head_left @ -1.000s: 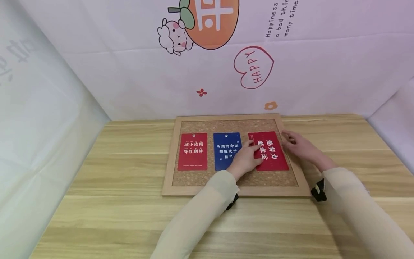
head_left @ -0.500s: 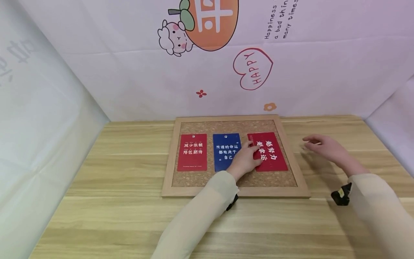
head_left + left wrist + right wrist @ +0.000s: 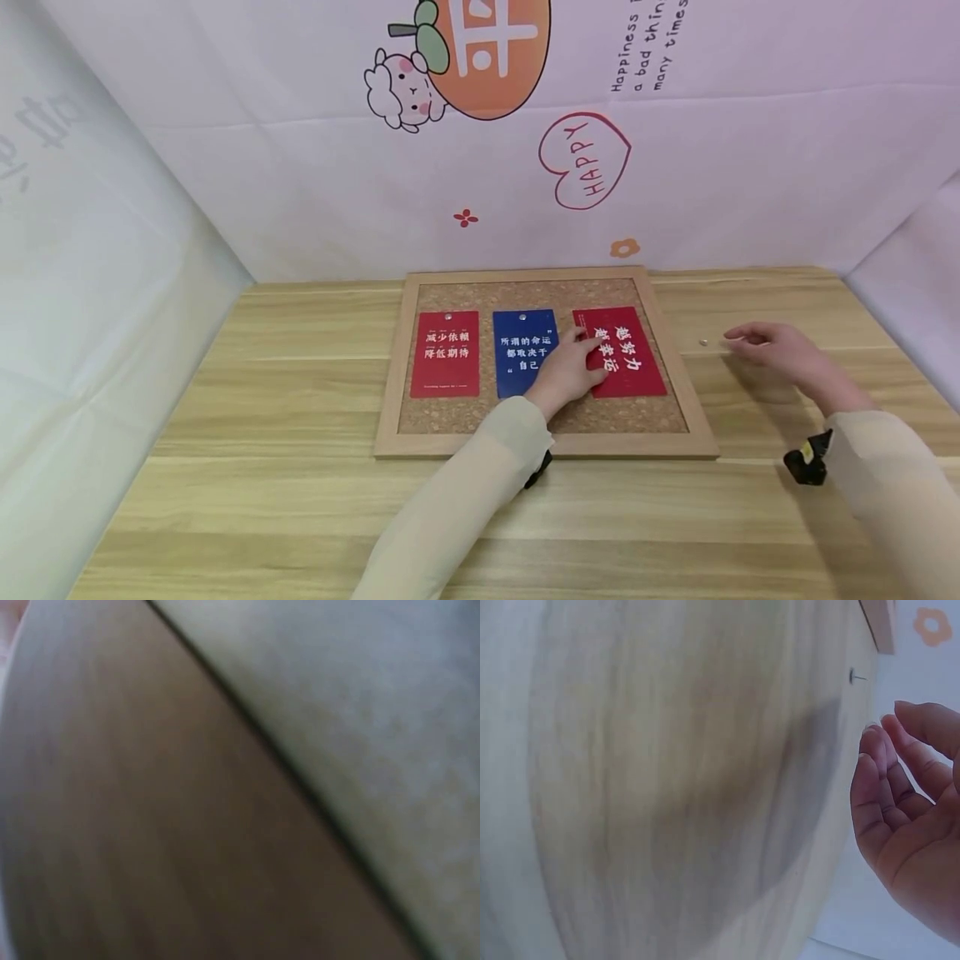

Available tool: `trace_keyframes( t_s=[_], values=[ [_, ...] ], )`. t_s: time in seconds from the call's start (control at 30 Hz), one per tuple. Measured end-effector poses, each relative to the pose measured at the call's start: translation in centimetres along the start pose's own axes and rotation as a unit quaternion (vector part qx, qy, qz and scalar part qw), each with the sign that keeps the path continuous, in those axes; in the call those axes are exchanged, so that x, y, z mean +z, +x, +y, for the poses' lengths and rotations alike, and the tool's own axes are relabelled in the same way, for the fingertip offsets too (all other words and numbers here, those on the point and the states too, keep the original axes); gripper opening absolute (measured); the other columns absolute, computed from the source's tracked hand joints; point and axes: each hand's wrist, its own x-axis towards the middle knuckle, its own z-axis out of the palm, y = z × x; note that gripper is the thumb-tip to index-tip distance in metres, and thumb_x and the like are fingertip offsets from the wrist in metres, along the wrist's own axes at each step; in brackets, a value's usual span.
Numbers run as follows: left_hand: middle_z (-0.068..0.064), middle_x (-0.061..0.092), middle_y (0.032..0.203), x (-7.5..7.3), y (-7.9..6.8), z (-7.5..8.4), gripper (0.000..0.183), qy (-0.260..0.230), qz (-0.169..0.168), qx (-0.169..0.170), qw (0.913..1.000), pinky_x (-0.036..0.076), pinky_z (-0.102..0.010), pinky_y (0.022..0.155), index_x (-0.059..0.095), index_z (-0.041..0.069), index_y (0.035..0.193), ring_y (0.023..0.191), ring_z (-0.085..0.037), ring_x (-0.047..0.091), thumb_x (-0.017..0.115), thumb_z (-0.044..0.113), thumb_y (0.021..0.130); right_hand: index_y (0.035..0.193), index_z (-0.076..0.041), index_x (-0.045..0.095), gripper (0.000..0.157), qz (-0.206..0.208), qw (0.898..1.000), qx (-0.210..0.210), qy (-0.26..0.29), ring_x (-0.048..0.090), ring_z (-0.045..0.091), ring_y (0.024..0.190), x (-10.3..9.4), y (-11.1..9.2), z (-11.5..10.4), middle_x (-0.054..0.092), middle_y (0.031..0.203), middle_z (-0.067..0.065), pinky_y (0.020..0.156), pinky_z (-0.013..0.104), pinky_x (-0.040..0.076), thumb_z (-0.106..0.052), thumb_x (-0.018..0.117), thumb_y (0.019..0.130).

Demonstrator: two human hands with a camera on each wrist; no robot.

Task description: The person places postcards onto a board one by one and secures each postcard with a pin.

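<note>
My left hand (image 3: 567,367) rests with spread fingers on the left side of a red card (image 3: 637,354) with white characters, at the right of a cork board (image 3: 450,417). The forearm crosses the board's front edge. Off the board's right side, my right hand (image 3: 783,358) hovers over the table with loosely bent fingers and nothing between them. A thumbtack (image 3: 703,342) lies just left of its fingertips, its pin sticking up in the right wrist view. A blue card (image 3: 522,333), partly behind the left hand, and another red card (image 3: 446,371) each show a tack at the top.
The board has a raised wooden frame (image 3: 652,445), seen close and blurred in the left wrist view. White printed cloth (image 3: 322,192) stands behind the wood-grain table (image 3: 285,500) and along both sides.
My right hand has moved from the board's right edge to the right, away from the frame. The thumbtack now shows on the table. My left hand has stayed on the red card.
</note>
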Motion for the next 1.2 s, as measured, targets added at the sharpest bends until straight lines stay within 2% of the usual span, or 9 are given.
trace_keyframes(
  t_s=[0.13,0.23,0.3,0.4,0.6,0.77,0.87,0.97,1.2],
  values=[
    [-0.001,0.030,0.155,0.1,0.0,-0.1,0.055,-0.003,-0.001,-0.001,1.0000,0.042,-0.029,0.107,0.043,0.023,0.144,0.137,-0.019,0.042,0.062,0.030,0.093,0.131,0.014,0.045,0.047,0.001,1.000,-0.002,-0.002,0.058,0.006,0.081,0.6,0.6,-0.2,0.056,0.115,0.036,0.069,0.027,0.050,-0.023,0.044,0.101],
    [-0.001,0.030,0.155,0.1,0.0,-0.1,0.055,-0.004,-0.002,-0.001,1.0000,0.042,-0.029,0.107,0.043,0.022,0.144,0.137,-0.019,0.043,0.061,0.029,0.093,0.132,0.013,0.044,0.049,0.002,1.000,-0.001,-0.005,0.062,0.025,0.089,1.0,1.2,-0.5,0.055,0.117,0.037,0.071,0.030,0.051,-0.024,0.046,0.101],
    [-0.001,0.030,0.155,0.1,0.0,-0.1,0.055,-0.002,-0.003,0.000,1.0000,0.042,-0.029,0.107,0.043,0.022,0.144,0.137,-0.019,0.043,0.061,0.030,0.093,0.131,0.013,0.044,0.049,0.004,1.000,-0.002,-0.009,0.060,0.038,0.097,1.3,1.5,-0.6,0.053,0.119,0.039,0.074,0.032,0.050,-0.024,0.047,0.100],
    [0.000,0.030,0.155,0.1,0.0,-0.1,0.055,0.000,-0.003,0.000,1.0000,0.042,-0.028,0.107,0.043,0.023,0.144,0.137,-0.018,0.043,0.061,0.030,0.093,0.130,0.013,0.045,0.048,0.005,1.000,-0.002,-0.013,0.054,0.047,0.107,1.6,1.9,-0.7,0.050,0.122,0.041,0.075,0.032,0.050,-0.024,0.049,0.099],
    [0.000,0.030,0.155,0.0,-0.1,0.0,0.055,0.005,-0.003,-0.003,1.0000,0.041,-0.028,0.107,0.042,0.023,0.145,0.136,-0.018,0.043,0.061,0.031,0.093,0.124,0.012,0.051,0.043,0.007,1.000,-0.010,-0.022,0.055,0.042,0.102,1.9,2.3,-1.1,0.054,0.116,0.037,0.071,0.025,0.045,-0.022,0.051,0.098],
    [0.001,0.029,0.155,0.0,-0.1,0.2,0.055,0.012,-0.005,-0.005,0.9999,0.041,-0.028,0.107,0.043,0.024,0.144,0.137,-0.017,0.042,0.061,0.031,0.093,0.117,0.014,0.055,0.037,0.009,0.999,-0.010,-0.031,0.054,0.044,0.103,2.0,2.5,-1.4,0.056,0.113,0.036,0.078,0.041,0.047,-0.018,0.052,0.097],
    [0.001,0.030,0.155,-0.1,-0.2,0.2,0.055,0.015,-0.005,-0.008,0.9998,0.042,-0.028,0.106,0.043,0.024,0.144,0.137,-0.016,0.042,0.061,0.031,0.093,0.114,0.014,0.056,0.035,0.011,1.000,-0.008,-0.028,0.052,0.048,0.105,2.1,2.6,-1.3,0.056,0.113,0.037,0.085,0.052,0.044,-0.016,0.052,0.097],
    [0.001,0.029,0.155,-0.1,-0.2,0.2,0.055,0.015,-0.005,-0.009,0.9998,0.042,-0.028,0.106,0.043,0.024,0.144,0.136,-0.017,0.043,0.061,0.031,0.093,0.114,0.014,0.056,0.035,0.015,1.000,-0.005,-0.026,0.051,0.050,0.107,2.2,2.6,-1.3,0.055,0.114,0.037,0.088,0.056,0.042,-0.016,0.051,0.097],
    [0.001,0.029,0.156,-0.1,-0.1,0.1,0.055,0.016,-0.004,-0.007,0.9998,0.043,-0.028,0.105,0.042,0.025,0.145,0.136,-0.017,0.044,0.060,0.031,0.093,0.115,0.014,0.057,0.035,0.022,0.999,0.003,-0.024,0.051,0.050,0.108,2.2,2.6,-1.5,0.055,0.116,0.037,0.089,0.057,0.042,-0.017,0.049,0.098]
  ],
)
